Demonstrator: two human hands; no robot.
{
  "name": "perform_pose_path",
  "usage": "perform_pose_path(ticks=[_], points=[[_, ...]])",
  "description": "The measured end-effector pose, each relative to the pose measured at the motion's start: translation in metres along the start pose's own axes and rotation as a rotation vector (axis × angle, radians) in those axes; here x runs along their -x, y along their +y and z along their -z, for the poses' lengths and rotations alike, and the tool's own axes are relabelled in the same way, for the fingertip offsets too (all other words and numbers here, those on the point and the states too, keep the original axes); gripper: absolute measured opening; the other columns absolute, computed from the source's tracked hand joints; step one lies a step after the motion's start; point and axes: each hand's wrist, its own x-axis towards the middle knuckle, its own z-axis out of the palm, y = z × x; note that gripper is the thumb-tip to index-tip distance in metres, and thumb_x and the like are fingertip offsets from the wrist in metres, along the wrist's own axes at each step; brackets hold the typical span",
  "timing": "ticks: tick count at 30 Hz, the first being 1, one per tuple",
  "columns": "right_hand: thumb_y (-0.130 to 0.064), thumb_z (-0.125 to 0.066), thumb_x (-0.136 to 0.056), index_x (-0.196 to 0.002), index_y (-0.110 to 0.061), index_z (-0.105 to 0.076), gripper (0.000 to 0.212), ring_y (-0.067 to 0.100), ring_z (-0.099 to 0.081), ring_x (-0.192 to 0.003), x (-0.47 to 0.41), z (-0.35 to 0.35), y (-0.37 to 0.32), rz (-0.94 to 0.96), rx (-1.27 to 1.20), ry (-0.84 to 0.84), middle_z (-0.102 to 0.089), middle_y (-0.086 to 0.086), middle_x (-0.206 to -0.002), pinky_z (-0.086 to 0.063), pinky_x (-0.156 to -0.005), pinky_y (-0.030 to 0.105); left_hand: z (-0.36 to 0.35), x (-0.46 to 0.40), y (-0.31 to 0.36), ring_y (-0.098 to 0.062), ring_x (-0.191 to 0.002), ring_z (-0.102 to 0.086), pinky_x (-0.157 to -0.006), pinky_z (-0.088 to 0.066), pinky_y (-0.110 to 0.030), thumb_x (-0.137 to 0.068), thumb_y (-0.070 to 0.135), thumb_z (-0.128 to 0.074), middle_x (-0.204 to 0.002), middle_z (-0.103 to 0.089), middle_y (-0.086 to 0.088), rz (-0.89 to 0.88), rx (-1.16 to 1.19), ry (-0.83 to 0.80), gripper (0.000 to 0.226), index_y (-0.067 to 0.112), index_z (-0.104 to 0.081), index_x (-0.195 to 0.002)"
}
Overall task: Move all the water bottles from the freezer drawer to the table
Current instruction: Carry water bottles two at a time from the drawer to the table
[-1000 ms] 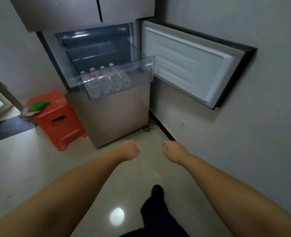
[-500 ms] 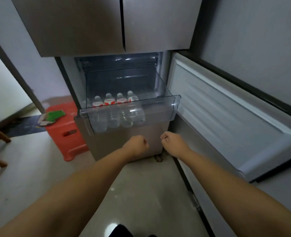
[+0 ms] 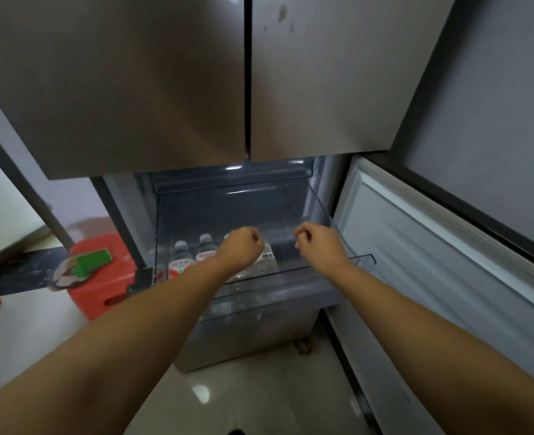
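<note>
Left hand (image 3: 242, 246): fist curled, holding nothing, raised over the bottles.
Right hand (image 3: 317, 243): fist curled, holding nothing, apart from the left.
Water bottles (image 3: 181, 260): upright in a row, left part of the freezer drawer (image 3: 364, 260); count uncertain, some hidden behind left hand.
Freezer door (image 3: 432, 246): swung open, right.
Red stool (image 3: 102, 287): left of fridge.

No legible text anywhere. Water bottles (image 3: 181, 262) in the freezer drawer (image 3: 364, 260) carry red-and-white labels (image 3: 206, 256) with white marks, possibly characters, too blurred to read. Fridge doors (image 3: 322, 73) bear no lettering.
</note>
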Motion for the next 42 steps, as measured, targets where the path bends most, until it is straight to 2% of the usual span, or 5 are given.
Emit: perform_pose_path(ticks=[7, 16, 31, 38, 42], points=[[-0.018, -0.050, -0.093, -0.107, -0.004, -0.064, 0.024, 0.031, -0.061, -0.105, -0.053, -0.057, 0.010, -0.139, 0.200, -0.415, -0.067, 0.016, -0.112, -0.046, -0.085, 0.031, -0.021, -0.034, -0.046, -0.030, -0.113, -0.058, -0.089, -0.041, -0.033, -0.097, 0.022, -0.041, -0.122, -0.063, -0.016, 0.277, -0.089, -0.105, 0.033, 0.005, -0.062, -0.116], [-0.051, -0.066, -0.079, -0.146, -0.009, -0.030, 0.087, 0.034, -0.056, -0.116, -0.089, -0.120, 0.010, -0.285, 0.220, -0.797, -0.047, 0.017, -0.140, -0.052, -0.093, 0.042, -0.048, -0.049, -0.040, -0.027, -0.110, -0.059, -0.091, -0.045, -0.035, -0.096, 0.021, -0.048, -0.119, -0.062, -0.012, 0.478, -0.187, -0.242, 0.026, 0.009, -0.059, -0.117], [-0.029, -0.076, -0.078, -0.130, -0.011, -0.049, 0.061, 0.035, -0.065, -0.106, -0.124, -0.097, 0.044, -0.548, -0.012, -1.089, -0.062, 0.016, -0.123, -0.057, -0.081, 0.051, -0.076, -0.081, -0.027, -0.041, -0.145, -0.014, -0.116, -0.026, -0.040, -0.100, 0.045, -0.035, -0.156, 0.007, -0.029, 0.695, -0.308, -0.427, 0.079, -0.001, 0.006, -0.150], [-0.030, -0.079, -0.071, -0.120, -0.017, -0.056, 0.055, 0.030, -0.069, -0.099, -0.123, -0.090, 0.053, -0.491, -0.162, -1.061, -0.069, 0.013, -0.112, -0.056, -0.084, 0.052, -0.066, -0.075, -0.042, -0.033, -0.140, -0.031, -0.111, -0.035, -0.042, -0.088, 0.034, -0.064, -0.153, -0.025, -0.016, 0.753, 0.395, -0.209, 0.096, 0.007, 0.003, -0.151], [-0.030, -0.072, -0.075, -0.107, -0.030, -0.055, 0.036, 0.027, -0.068, -0.100, -0.126, -0.074, 0.053, -0.471, -0.308, -0.986, -0.069, 0.008, -0.108, -0.056, -0.086, 0.049, -0.054, -0.071, -0.053, -0.033, -0.110, -0.060, -0.094, -0.052, -0.049, -0.079, 0.015, -0.074, -0.124, -0.058, -0.016, 0.661, 0.738, -0.125, 0.061, 0.009, -0.042, -0.132]])
